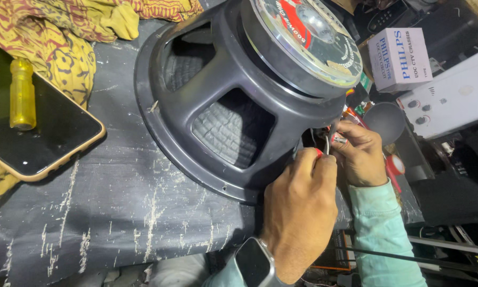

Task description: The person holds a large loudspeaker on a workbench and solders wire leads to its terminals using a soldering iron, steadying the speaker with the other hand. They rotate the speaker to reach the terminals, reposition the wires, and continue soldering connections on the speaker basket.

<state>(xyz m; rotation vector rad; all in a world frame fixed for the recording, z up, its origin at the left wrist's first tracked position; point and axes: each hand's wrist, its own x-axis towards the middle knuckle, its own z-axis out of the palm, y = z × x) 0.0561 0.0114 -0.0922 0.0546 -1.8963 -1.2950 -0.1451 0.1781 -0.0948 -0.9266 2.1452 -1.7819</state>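
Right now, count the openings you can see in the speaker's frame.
2: one opening at the upper left of the speaker frame, one opening lower centre, near the hands. Others may be hidden round the far side.

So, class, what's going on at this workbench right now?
A person works with both hands at the rim of a large dark grey speaker lying cone-down on a scratched black table. The left hand and right hand pinch thin wires beside the frame. A phone in a tan case and a yellow-handled tool lie apart.
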